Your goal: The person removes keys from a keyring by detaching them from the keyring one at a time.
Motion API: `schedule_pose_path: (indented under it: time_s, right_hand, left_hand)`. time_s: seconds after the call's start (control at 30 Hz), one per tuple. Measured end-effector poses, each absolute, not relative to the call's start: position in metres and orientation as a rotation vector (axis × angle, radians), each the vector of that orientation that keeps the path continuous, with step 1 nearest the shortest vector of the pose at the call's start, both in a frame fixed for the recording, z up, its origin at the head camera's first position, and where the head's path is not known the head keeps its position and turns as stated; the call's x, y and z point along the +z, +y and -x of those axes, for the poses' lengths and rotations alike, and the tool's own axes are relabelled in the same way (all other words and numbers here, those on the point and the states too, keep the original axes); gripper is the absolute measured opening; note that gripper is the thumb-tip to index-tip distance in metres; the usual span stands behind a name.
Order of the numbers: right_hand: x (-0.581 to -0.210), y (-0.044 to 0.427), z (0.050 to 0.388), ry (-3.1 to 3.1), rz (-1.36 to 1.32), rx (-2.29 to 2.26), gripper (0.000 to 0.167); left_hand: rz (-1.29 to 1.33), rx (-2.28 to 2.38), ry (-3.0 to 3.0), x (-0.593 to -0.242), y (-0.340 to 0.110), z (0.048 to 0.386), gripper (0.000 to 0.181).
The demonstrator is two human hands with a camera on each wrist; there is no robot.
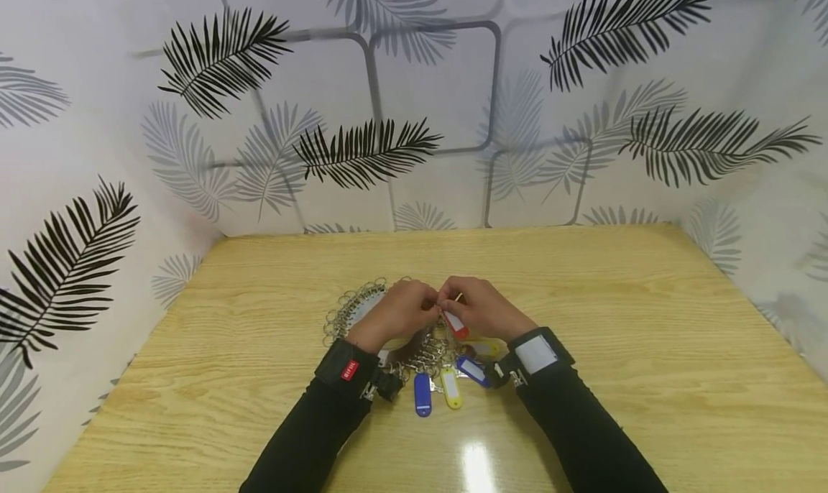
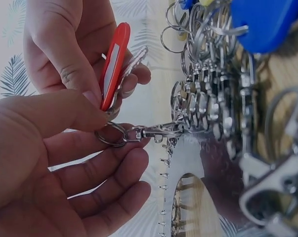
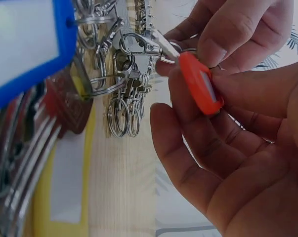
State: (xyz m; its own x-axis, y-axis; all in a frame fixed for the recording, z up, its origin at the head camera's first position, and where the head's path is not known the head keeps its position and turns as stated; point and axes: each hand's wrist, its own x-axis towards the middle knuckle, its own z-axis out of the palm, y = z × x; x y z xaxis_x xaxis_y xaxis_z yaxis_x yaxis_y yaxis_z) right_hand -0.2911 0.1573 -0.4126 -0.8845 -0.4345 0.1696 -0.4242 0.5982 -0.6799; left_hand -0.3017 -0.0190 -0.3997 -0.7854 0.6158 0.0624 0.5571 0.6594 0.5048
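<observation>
Red tag (image 2: 113, 66) pinched by right fingers (image 3: 168, 145); left fingers (image 2: 89, 170) grip the metal ring (image 2: 109, 143) beside it: best keep that ring steady, guiding gently.

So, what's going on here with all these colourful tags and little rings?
A person is working with bare hands above a wooden table. The right hand holds a red key tag with a key beside it. The left hand pinches a metal ring joined to a clasp on a shiny round holder. I can't tell whether the tag and ring are linked. Two blue tags and a yellow tag lie at the holder's near side.
</observation>
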Motion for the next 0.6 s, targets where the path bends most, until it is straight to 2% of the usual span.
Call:
schedule_pose_path:
  time_s: [0.6]
  right_hand:
    - [-0.4121,0.1574,0.2908,2.844,0.709,-1.135,0.004]
  left_hand:
    - [-0.968,0.786,2.761,-0.3970,-0.0167,0.2977,0.018]
